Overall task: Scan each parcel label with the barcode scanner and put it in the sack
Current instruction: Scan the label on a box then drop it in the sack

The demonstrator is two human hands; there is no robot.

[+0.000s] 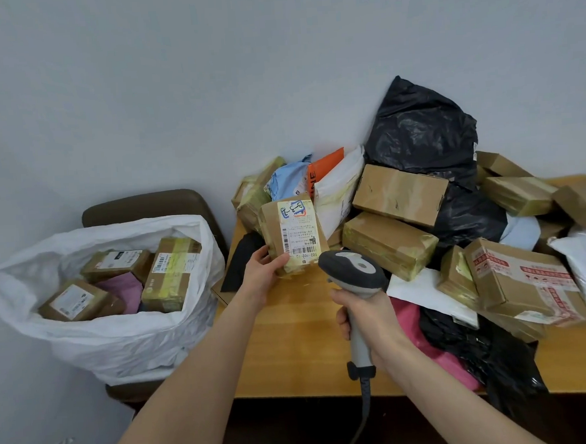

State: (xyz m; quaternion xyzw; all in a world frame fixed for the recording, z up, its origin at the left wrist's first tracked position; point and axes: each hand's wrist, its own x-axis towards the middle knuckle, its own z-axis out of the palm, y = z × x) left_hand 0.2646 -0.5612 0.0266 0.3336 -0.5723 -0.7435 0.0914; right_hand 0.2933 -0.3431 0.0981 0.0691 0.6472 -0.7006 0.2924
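- Left hand [262, 271]: my forearm reaches forward from the lower left. Thumb and fingers are curled round the lower end of a small brown parcel [294, 235], holding it raised over the left part of the worktop [292, 342].
- Parcel: it stands nearly upright, tilted slightly, with its label [299, 237] facing me. The label shows barcodes, and a blue-edged sticker with handwritten figures sits at its upper end.
- Right hand [366, 317]: all fingers are wrapped tight round the grey handle of the barcode scanner [354, 269]. The scanner's dark head sits just beside the parcel's lower right corner; whether they touch, I cannot tell.
- Cable [365, 409]: it drops from the base of the handle past the worktop's front edge.
- Heap of parcels [388, 240]: brown taped boxes and white, blue and orange mailers fill the right half and back edge of the worktop, up against the wall.
- Black bag [419, 128]: it tops the heap at the back.
- Pink bag [429, 347]: it lies with crumpled black plastic at the front edge, close to my right wrist.
- Flat black packet [239, 263]: it lies at the left edge, below the raised parcel.
- Sack [120, 335]: white and open-mouthed, it rests on a brown chair [146, 205] just left of the worktop, holding several boxes and a pink packet [120, 287].
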